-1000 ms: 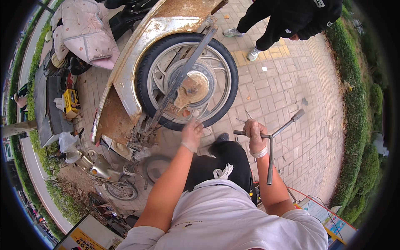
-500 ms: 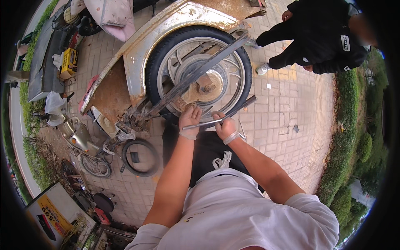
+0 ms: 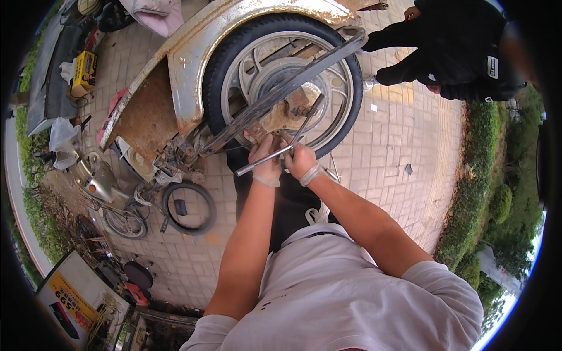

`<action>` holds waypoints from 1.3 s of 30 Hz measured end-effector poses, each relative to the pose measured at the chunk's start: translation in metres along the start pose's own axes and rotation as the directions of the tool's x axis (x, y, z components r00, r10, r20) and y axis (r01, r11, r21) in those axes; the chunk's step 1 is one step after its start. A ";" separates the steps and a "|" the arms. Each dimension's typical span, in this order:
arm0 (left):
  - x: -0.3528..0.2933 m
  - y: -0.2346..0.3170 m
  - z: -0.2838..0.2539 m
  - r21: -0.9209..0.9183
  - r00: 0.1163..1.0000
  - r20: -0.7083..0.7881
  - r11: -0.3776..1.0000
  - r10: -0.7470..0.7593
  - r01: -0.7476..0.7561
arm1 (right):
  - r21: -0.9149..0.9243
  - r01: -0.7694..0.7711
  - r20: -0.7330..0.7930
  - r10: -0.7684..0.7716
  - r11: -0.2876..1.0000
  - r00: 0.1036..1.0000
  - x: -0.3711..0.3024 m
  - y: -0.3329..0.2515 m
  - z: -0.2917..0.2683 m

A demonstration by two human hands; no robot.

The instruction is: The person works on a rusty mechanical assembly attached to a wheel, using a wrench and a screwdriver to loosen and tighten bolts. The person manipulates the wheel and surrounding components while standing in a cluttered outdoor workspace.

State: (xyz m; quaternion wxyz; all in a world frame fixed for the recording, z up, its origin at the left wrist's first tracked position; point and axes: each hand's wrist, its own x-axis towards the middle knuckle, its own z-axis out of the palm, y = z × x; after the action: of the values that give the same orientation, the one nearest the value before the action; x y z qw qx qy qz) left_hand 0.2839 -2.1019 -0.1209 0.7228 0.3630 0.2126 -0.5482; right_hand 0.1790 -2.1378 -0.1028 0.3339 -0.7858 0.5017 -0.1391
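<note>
A rusty-fendered vehicle's wheel (image 3: 355,76) with a black tire and grey spokes stands before me. A dark metal bar (image 3: 275,96) runs diagonally across it, and a rusty bracket (image 3: 280,119) sits at the hub. My right hand (image 3: 300,161), in a thin glove, is closed around a long metal wrench (image 3: 255,166). The wrench's dark end lies in front of the hub beside the axle; whether it touches is unclear. Close beside it, my gloved left hand (image 3: 267,164) has its fingers bunched at the bracket's lower edge, hiding what they pinch.
A loose tire (image 3: 206,225) lies on the paving at left, near a silver scooter (image 3: 96,178). A yellow box (image 3: 85,73) stands farther back. At the far right is a person in black (image 3: 456,47). A hedge (image 3: 483,169) borders the right side.
The wrench has swung from a flatter slant to a steeper one, its dark end now up before the hub. Both hands have moved slightly toward the hub, and the view has shifted.
</note>
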 end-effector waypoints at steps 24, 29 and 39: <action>0.012 0.001 -0.009 0.077 0.993 0.102 0.996 -0.055 0.047 | -0.110 0.052 0.093 -0.042 0.993 0.995 -0.009 -0.015 -0.001; 0.011 -0.005 -0.013 0.017 0.987 0.143 0.997 -0.079 0.078 | -0.187 0.131 0.129 -0.107 0.974 0.986 -0.009 -0.007 -0.003; 0.013 -0.012 -0.020 -0.074 0.981 0.185 0.995 -0.050 0.065 | -0.219 0.148 0.197 -0.104 0.964 0.975 -0.006 -0.009 -0.011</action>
State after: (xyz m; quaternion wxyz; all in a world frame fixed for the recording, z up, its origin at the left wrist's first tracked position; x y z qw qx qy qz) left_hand 0.2786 -2.0965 -0.1459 0.7370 0.2758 0.1773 -0.5911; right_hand 0.1767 -2.1337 -0.0879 0.2748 -0.8594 0.4304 -0.0273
